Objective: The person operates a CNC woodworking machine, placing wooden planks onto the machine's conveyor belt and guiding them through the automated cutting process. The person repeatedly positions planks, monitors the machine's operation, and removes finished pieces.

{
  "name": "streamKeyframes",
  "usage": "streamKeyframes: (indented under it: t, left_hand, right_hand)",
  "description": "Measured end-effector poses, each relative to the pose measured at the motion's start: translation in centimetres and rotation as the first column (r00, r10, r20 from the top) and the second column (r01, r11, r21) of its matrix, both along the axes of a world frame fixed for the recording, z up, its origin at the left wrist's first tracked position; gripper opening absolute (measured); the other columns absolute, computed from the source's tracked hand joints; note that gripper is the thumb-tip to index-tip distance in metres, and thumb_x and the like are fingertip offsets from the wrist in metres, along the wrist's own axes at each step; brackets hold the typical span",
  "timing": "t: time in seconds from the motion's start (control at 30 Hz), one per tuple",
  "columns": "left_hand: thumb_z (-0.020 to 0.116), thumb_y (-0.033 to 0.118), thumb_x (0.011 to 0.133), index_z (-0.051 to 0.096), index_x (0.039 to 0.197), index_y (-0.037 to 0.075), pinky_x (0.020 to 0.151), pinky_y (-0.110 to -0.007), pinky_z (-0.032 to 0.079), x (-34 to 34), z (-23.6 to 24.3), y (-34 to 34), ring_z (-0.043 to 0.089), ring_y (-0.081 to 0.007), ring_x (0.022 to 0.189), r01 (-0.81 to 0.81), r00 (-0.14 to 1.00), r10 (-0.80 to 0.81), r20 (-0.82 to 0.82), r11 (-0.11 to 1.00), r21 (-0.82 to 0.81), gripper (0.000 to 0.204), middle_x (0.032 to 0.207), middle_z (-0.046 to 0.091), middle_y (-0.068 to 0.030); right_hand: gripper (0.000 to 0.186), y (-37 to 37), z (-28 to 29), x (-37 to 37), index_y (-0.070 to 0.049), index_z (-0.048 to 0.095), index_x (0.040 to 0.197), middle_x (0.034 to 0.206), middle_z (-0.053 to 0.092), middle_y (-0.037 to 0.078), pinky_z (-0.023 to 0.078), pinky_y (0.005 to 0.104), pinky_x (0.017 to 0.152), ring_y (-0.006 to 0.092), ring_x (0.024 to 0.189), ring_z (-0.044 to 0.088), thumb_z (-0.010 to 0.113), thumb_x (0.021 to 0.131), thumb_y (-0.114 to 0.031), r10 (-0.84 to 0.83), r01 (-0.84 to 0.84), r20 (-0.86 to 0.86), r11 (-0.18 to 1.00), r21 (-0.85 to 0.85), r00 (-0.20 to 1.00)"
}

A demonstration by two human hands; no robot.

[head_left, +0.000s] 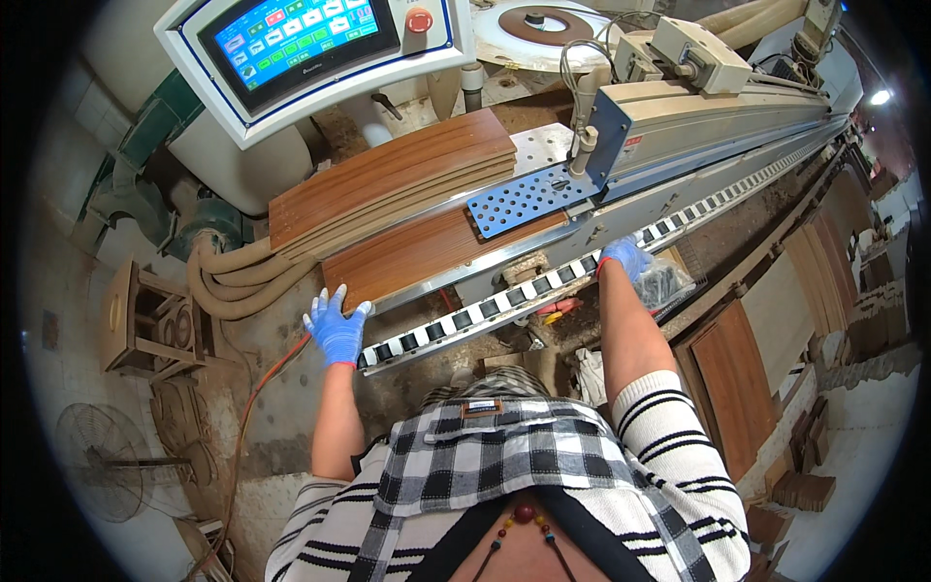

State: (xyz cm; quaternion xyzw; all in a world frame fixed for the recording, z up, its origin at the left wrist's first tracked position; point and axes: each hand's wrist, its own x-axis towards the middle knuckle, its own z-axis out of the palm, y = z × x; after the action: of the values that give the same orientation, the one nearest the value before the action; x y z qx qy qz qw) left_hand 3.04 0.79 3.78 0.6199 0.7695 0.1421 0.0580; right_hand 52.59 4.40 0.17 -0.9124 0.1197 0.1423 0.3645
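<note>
Both hands wear blue gloves. My left hand (335, 325) has its fingers spread at the near left corner of a wood-grain board (388, 262), seemingly touching its edge. The board lies on the machine bed, partly under a perforated blue plate (514, 206). My right hand (626, 255) is on or just beside the white-and-black roller rail (499, 302); its fingertips are too hidden to tell their grip. Behind the board lies a stack of similar boards (388, 170).
A touchscreen panel (291, 48) hangs upper left above hoses (228, 286). The long machine beam (703, 121) runs to the upper right. Leaning panels (727, 388) stand right, a fan (107, 451) and wooden stand (155, 315) left. An orange cord (267, 378) crosses the floor.
</note>
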Motion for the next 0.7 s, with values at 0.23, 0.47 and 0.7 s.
streamKeyframes:
  t: [0.23,0.47,0.7]
  left_hand:
    - [0.07,0.053,0.077,0.059,0.13,0.024,0.116,-0.054,0.008,3.9,0.5,0.7,0.03,-0.031,0.139,0.029,0.999,-0.03,-0.02,0.999,-0.033,0.062,0.145,0.043,-0.0157]
    - [0.072,0.052,0.074,0.064,0.122,0.02,0.113,-0.052,0.017,9.7,0.5,1.5,0.043,-0.0341,0.129,0.124,0.991,-0.118,-0.063,0.987,0.106,0.058,0.133,0.052,-0.0225]
    - [0.072,0.05,0.076,0.063,0.122,0.013,0.11,-0.046,0.029,13.4,0.8,2.7,0.047,-0.0362,0.124,0.318,0.948,-0.314,-0.055,0.927,0.198,0.06,0.131,0.054,-0.0234]
  right_hand:
    - [0.072,0.0,-0.2,0.1,0.0,0.034,0.14,0.125,0.055,0.022,0.049,0.0481,0.09,0.0388,0.11,0.059,0.041,0.094,-0.055,0.011,-0.011,-0.01,1.0,-0.015,1.0]
    - [0.066,0.0,0.7,-0.3,0.001,0.043,0.128,0.122,0.057,0.022,0.047,0.047,0.092,0.0385,0.109,0.06,0.046,0.091,-0.054,-0.035,0.035,0.0,0.999,0.004,0.999]
    - [0.066,0.1,0.7,-0.4,0.001,0.04,0.131,0.123,0.056,0.022,0.048,0.0478,0.091,0.0383,0.11,0.059,0.045,0.092,-0.052,0.015,-0.014,-0.037,1.0,0.009,0.999]
